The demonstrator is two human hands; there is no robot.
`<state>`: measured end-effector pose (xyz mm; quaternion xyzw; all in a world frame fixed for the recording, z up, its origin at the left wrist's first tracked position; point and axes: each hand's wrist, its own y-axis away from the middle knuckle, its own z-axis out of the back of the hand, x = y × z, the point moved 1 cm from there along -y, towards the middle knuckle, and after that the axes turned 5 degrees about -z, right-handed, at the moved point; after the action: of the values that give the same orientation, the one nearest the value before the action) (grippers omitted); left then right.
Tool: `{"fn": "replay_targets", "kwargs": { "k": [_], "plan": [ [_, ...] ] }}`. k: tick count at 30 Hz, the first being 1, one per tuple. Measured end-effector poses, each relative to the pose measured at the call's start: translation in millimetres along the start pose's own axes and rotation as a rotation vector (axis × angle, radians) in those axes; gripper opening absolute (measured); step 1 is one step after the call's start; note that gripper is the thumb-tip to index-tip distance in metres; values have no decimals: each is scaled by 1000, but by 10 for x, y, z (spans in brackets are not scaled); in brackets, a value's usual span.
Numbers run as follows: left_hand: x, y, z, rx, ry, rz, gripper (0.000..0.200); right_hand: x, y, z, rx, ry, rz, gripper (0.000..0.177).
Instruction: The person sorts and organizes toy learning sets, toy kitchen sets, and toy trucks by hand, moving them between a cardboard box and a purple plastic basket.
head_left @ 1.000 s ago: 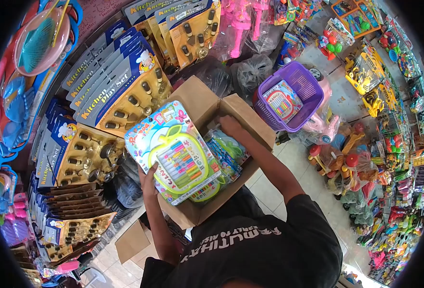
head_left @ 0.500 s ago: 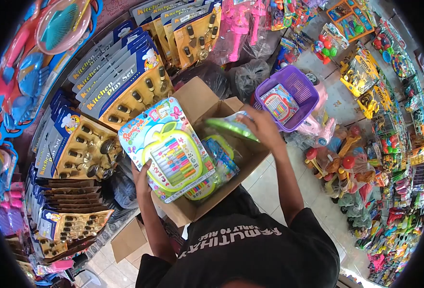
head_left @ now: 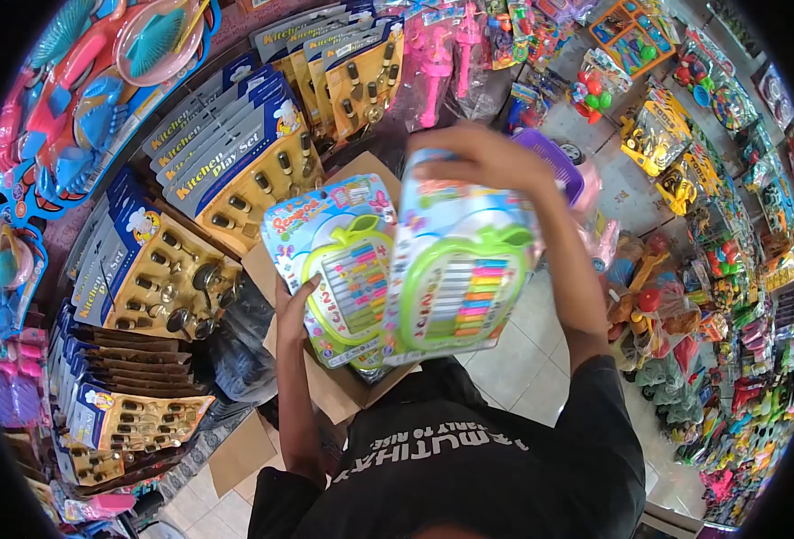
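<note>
My left hand (head_left: 294, 310) grips the left edge of a toy abacus pack (head_left: 347, 269), a blue card with a green apple-shaped frame and coloured beads. Beside it, slightly overlapping, a second abacus pack (head_left: 460, 278) hangs from my right hand (head_left: 482, 157), whose fingers are closed on its top edge. Both packs face the camera above an open cardboard box (head_left: 343, 395), hiding most of the box's inside. A bit of another green item shows in the box, below the left pack.
Kitchen play set cards (head_left: 226, 180) stand in rows at the left. Behind my right wrist is a purple basket (head_left: 554, 162), partly hidden. Bagged toys (head_left: 653, 305) line the right side. A cardboard flap (head_left: 244, 454) lies low on the left.
My right hand has lifted the second pack out of the box and turned its front to the camera. The left pack has shifted right with my left hand.
</note>
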<state>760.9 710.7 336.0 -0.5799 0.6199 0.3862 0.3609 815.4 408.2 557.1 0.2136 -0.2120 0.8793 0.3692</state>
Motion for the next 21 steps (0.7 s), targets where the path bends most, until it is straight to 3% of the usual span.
{"fn": "replay_targets", "kwargs": {
  "k": [4, 7, 9, 11, 14, 17, 21],
  "plan": [
    [54, 6, -177, 61, 42, 50, 56, -243, -480, -575, 151, -96, 69, 24],
    [30, 17, -257, 114, 5, 49, 55, -507, -652, -1050, 225, -102, -108, 33],
    [34, 32, -278, 148, 41, 99, 54, -672, -702, -1321, 25, 129, -68, 33],
    [146, 21, -223, 153, 36, 121, 54, -692, -725, -1463, 36, 110, -96, 35],
    [420, 44, -87, 128, 97, 195, 53, -733, -737, -1719, -187, 224, -218, 34],
    [583, 78, -59, 79, 124, 226, 52, -757, -746, -1896, -166, 300, -252, 44],
    [589, 103, -132, 98, 142, 211, 43, -725, -672, -1946, -210, 310, -243, 38]
  ]
}}
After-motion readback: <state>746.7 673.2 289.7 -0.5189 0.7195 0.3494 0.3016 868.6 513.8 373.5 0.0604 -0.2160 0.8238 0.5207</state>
